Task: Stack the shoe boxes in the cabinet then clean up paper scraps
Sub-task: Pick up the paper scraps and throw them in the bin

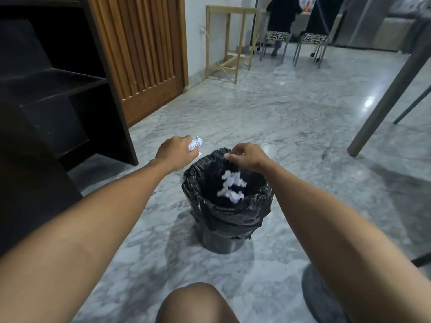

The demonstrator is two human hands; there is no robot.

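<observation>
Crumpled paper scrap (195, 143): white with dark print, balled tight, gripped in the left hand (175, 152), held above the floor just left of the bin (227, 201). Loose paper scraps (232, 187): white, crumpled, blurred, inside the bin mouth beneath the right hand (247, 157). Bin: small, round, upright on the marble floor, lined with a black bag folded over its rim. Cabinet (58, 94): dark wood, left of the bin, visible shelves in shadow; contents cannot be made out.

Grey-white marble floor (268, 108), glossy, light glints. Slatted wooden door (144, 54) at left. Pale wooden frame stand (229, 40) against white wall (198, 31). Two patterned stools (313, 39) beyond; grey table leg (384, 94) at right.
</observation>
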